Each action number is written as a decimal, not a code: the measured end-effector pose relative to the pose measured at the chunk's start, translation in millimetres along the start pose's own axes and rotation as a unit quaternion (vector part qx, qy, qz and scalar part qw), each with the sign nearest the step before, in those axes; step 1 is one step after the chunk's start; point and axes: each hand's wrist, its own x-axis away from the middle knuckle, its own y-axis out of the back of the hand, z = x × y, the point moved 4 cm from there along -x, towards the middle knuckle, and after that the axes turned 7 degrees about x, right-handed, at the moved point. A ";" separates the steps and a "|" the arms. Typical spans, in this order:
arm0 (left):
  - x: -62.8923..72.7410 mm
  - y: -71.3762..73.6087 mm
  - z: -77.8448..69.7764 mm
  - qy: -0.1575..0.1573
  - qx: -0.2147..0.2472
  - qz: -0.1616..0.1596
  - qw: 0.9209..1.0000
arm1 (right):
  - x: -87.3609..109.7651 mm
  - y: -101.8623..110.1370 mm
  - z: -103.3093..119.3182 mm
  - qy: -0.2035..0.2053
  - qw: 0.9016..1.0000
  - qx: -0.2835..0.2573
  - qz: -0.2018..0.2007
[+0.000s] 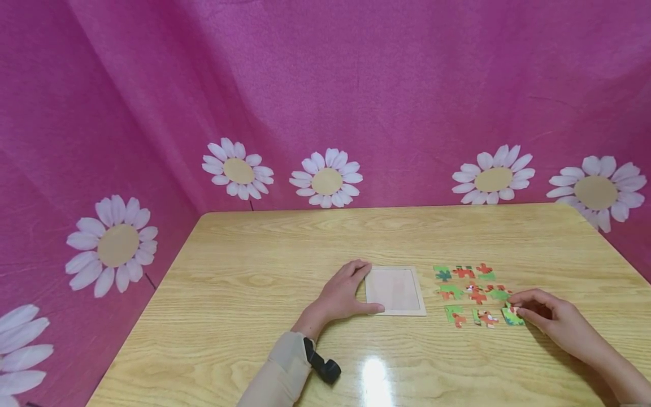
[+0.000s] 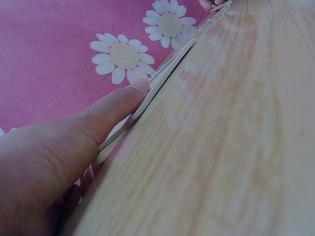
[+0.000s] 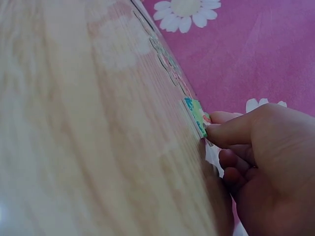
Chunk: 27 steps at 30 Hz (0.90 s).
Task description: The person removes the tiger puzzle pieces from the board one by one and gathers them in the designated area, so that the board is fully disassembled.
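My left hand [image 1: 342, 293] rests at the left side of a square, pale puzzle frame [image 1: 421, 308]. Its thumb lies on the near edge and its fingertips touch the far left corner; the left wrist view shows the straight thumb [image 2: 115, 109] against the rim. On the right, my right hand [image 1: 564, 322] pinches a green puzzle piece [image 1: 512, 316] at the near right of the laid-out pieces. In the right wrist view this piece [image 3: 196, 115] is tilted up between thumb and fingers. Its lower edge is near the tabletop; contact is unclear.
Several loose red and green puzzle pieces [image 1: 476, 294] lie in three rows right of the frame. The wood-grain table [image 1: 244, 271] meets a pink daisy-print curtain [image 1: 356, 102] behind and at the sides. A black wrist strap [image 1: 320, 362] is on the left wrist.
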 end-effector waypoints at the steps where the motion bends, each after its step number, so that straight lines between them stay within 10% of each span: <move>1: 0.0 0.0 0.1 0.001 0.000 0.000 1.000 | 0.0 0.1 -0.1 -0.001 1.000 0.001 0.003; 27: -1.4 0.4 -1.7 -0.006 0.000 0.001 1.000 | 0.4 0.3 7.8 -0.010 1.000 0.002 -0.009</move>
